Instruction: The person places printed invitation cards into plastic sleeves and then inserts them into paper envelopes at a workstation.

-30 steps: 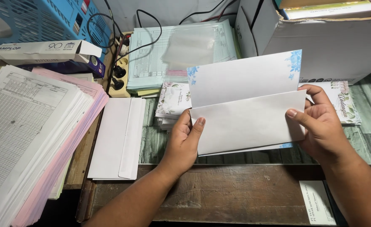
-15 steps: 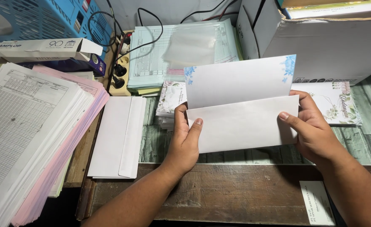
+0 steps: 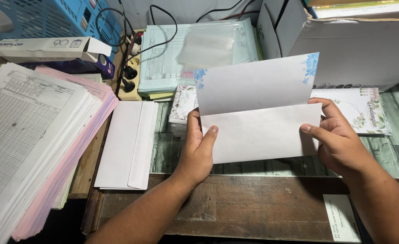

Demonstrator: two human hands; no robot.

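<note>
I hold a white sheet of paper (image 3: 258,113) with blue flower corners, folded so its lower part lies up over the front. My left hand (image 3: 198,149) grips its left edge, thumb on the front flap. My right hand (image 3: 335,138) grips the right edge, thumb pressing the flap. The sheet is held upright above a wooden table (image 3: 235,203). A white envelope (image 3: 127,144) lies flat to the left of my left hand.
A thick stack of printed white and pink forms (image 3: 32,140) fills the left. Behind are a blue crate (image 3: 50,20), a long white carton (image 3: 41,47), a power strip (image 3: 131,72) with cables, pale green forms (image 3: 163,68), floral cards (image 3: 357,110) and a grey box (image 3: 353,49).
The folded sheet has shifted slightly down and left in view while both hands keep their grip. The lower flap sits tighter against the sheet.
</note>
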